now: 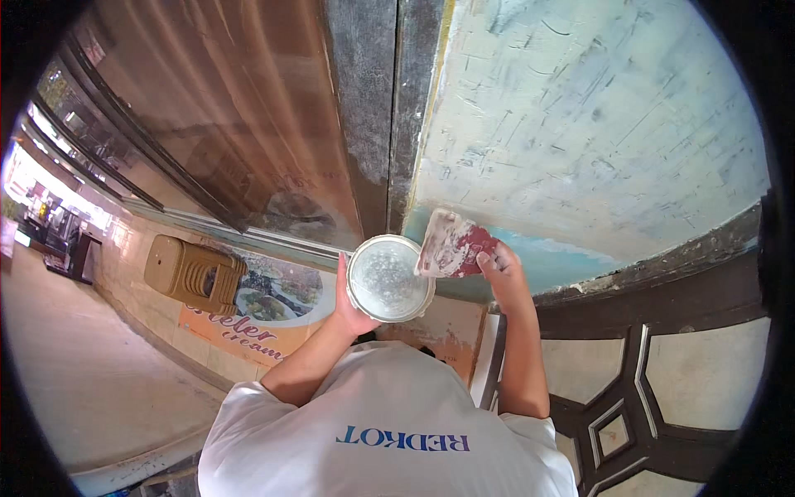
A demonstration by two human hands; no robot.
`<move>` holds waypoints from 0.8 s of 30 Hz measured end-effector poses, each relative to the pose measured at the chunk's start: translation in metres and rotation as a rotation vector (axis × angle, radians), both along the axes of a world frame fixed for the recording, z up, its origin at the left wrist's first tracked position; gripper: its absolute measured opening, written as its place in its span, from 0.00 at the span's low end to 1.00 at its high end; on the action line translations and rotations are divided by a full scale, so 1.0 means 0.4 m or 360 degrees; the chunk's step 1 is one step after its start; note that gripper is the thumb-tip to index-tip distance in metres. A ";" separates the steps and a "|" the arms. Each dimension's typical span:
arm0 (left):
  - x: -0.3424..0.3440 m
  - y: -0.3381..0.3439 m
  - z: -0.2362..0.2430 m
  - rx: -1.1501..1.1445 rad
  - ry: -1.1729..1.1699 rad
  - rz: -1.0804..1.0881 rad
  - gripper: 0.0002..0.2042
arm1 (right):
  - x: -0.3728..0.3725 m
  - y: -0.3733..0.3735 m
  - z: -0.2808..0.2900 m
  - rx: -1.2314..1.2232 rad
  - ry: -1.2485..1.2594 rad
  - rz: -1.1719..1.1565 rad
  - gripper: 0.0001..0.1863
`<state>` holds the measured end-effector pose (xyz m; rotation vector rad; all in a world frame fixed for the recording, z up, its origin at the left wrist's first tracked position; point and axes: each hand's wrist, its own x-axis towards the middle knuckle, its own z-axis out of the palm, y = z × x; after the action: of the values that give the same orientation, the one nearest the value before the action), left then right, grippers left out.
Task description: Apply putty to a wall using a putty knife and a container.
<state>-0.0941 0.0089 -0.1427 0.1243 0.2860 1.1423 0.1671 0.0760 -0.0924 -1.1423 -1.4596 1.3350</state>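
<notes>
My left hand point(356, 315) grips a round, white-rimmed tub point(392, 320) from its left and lower side. Mottled grey-white stuff shows inside it; how deep the tub is, I cannot tell. Between the thumb and fingers of my right hand point(503, 269) is a flat red putty spreader point(472, 247), smeared with white putty. Its left edge comes close to the tub's right rim and overlaps it in the view; whether they touch is unclear. Behind both stands a pale blue-green wall point(596, 108) with patchy white smears and dark scratches.
A dark frame post point(364, 108) separates the wall from brown curtained glass point(224, 91). Leftward on the floor are a tan plastic stool point(175, 263) and a printed orange-and-white sheet point(203, 330). Dark wooden panelling point(571, 331) with pale insets stands at the right.
</notes>
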 end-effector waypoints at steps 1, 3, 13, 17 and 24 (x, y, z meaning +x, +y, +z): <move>0.008 -0.004 -0.002 0.0006 0.0003 0.0000 0.44 | 0.017 0.002 -0.015 0.0006 0.0003 0.0000 0.13; 0.045 -0.012 -0.006 0.0037 -0.0032 -0.0014 0.43 | 0.063 0.005 -0.031 0.0394 -0.0257 -0.0012 0.10; 0.178 -0.054 -0.068 -0.0008 -0.0027 0.0163 0.42 | 0.190 -0.036 -0.033 -0.0066 0.0263 -0.0051 0.16; 0.239 -0.077 -0.110 0.0014 -0.0038 0.0237 0.42 | 0.228 -0.031 -0.076 0.0195 0.0275 0.0177 0.18; 0.280 -0.121 -0.184 -0.0084 -0.0009 0.0394 0.43 | 0.247 -0.008 -0.159 -0.0065 0.0260 0.0184 0.19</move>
<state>0.0178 -0.0395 -0.2165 0.0394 0.3327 1.3789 0.2661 0.0727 -0.1559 -0.9623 -1.4021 1.5077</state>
